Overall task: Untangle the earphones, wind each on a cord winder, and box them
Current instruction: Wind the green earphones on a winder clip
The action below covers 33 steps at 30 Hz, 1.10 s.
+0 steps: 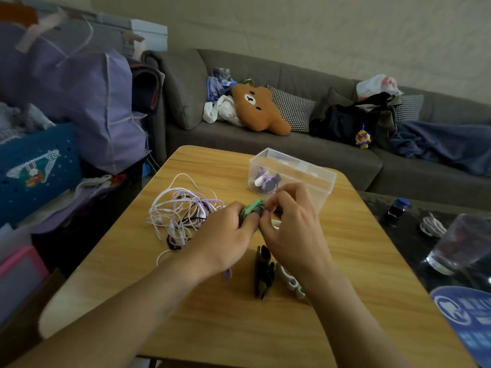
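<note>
Both hands meet over the middle of the wooden table (218, 322). My left hand (225, 235) and my right hand (289, 227) together pinch a green cord winder (253, 207) with dark cord wrapped on it. A tangle of white, lilac and black earphones (183, 211) lies just left of my left hand. A clear plastic box (305, 173) stands behind my hands and holds wound earphones (263, 181). A black cord winder (263, 272) and a white cord winder (289, 282) lie under my right wrist.
A grey sofa (265, 144) with a bear cushion (259, 108) and bags runs along the back. Purple bags (87, 96) are piled at the left. On the dark table at right stand a glass (462, 243), a small bottle (397, 211) and a coiled white cable (431, 227).
</note>
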Each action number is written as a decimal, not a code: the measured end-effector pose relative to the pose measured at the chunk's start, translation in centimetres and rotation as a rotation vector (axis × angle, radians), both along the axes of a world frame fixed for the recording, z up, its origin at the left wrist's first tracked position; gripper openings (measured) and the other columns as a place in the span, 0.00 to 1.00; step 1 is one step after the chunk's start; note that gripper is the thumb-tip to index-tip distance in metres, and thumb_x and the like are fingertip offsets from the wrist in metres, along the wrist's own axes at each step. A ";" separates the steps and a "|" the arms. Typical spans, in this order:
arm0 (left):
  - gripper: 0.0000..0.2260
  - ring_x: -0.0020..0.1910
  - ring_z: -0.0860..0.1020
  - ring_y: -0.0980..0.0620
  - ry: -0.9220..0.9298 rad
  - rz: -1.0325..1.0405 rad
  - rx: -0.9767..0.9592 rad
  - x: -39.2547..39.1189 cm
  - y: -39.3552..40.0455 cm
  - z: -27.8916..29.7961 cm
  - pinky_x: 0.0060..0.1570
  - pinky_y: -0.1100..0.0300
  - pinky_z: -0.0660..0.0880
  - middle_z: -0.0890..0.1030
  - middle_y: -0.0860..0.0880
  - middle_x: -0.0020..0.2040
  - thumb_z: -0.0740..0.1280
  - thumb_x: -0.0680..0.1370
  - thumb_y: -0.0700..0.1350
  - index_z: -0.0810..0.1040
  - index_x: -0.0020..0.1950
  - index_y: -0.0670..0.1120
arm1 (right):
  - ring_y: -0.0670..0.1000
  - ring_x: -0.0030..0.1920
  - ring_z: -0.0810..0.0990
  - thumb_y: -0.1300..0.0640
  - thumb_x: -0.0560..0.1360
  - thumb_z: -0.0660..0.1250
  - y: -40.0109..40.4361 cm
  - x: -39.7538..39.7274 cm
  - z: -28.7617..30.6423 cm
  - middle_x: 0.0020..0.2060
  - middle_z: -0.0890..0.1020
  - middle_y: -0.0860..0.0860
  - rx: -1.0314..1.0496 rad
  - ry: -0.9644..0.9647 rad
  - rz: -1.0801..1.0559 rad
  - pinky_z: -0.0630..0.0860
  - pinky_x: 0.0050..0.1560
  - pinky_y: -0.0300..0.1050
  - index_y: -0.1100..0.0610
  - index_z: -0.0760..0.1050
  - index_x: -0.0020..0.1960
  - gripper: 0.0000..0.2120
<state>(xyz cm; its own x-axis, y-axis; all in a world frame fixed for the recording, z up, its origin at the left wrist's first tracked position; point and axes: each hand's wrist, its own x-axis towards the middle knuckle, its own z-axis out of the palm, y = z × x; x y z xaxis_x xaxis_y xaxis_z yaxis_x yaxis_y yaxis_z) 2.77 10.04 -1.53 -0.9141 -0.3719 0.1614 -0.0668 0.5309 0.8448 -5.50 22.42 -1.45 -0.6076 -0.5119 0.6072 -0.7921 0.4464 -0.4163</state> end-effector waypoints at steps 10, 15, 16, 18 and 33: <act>0.13 0.31 0.73 0.47 -0.054 0.102 0.172 -0.7 0.1 -0.7 0.38 0.52 0.68 0.74 0.48 0.33 0.55 0.84 0.52 0.65 0.66 0.48 | 0.50 0.29 0.76 0.60 0.68 0.73 -0.7 1.3 -0.3 0.28 0.78 0.49 -0.135 0.083 -0.039 0.75 0.29 0.50 0.57 0.75 0.36 0.07; 0.19 0.29 0.71 0.53 -0.070 -0.015 0.514 0.1 0.8 0.5 0.38 0.56 0.68 0.73 0.47 0.35 0.55 0.85 0.52 0.56 0.76 0.58 | 0.45 0.27 0.72 0.59 0.67 0.71 -0.8 1.3 -0.7 0.27 0.73 0.44 -0.205 0.071 -0.021 0.70 0.28 0.39 0.54 0.69 0.36 0.10; 0.20 0.28 0.70 0.54 -0.041 -0.040 0.524 0.2 1.2 0.7 0.35 0.58 0.68 0.74 0.48 0.35 0.54 0.85 0.52 0.55 0.77 0.61 | 0.42 0.28 0.73 0.58 0.68 0.69 -0.9 1.3 -0.8 0.29 0.74 0.42 -0.232 0.057 -0.016 0.70 0.29 0.35 0.53 0.68 0.36 0.09; 0.19 0.34 0.75 0.55 0.013 -0.090 0.511 0.3 1.8 0.9 0.36 0.60 0.72 0.78 0.47 0.46 0.52 0.85 0.54 0.55 0.77 0.64 | 0.41 0.37 0.80 0.56 0.70 0.67 -1.0 1.3 -0.9 0.38 0.83 0.45 -0.299 -0.010 0.004 0.76 0.37 0.34 0.53 0.68 0.38 0.07; 0.15 0.52 0.74 0.71 0.114 -0.147 0.312 0.7 3.2 -0.1 0.50 0.73 0.69 0.73 0.64 0.54 0.47 0.84 0.58 0.57 0.70 0.61 | 0.41 0.42 0.82 0.64 0.73 0.74 -1.0 1.6 -0.5 0.42 0.83 0.46 -0.383 -0.198 -0.068 0.80 0.42 0.33 0.54 0.72 0.42 0.11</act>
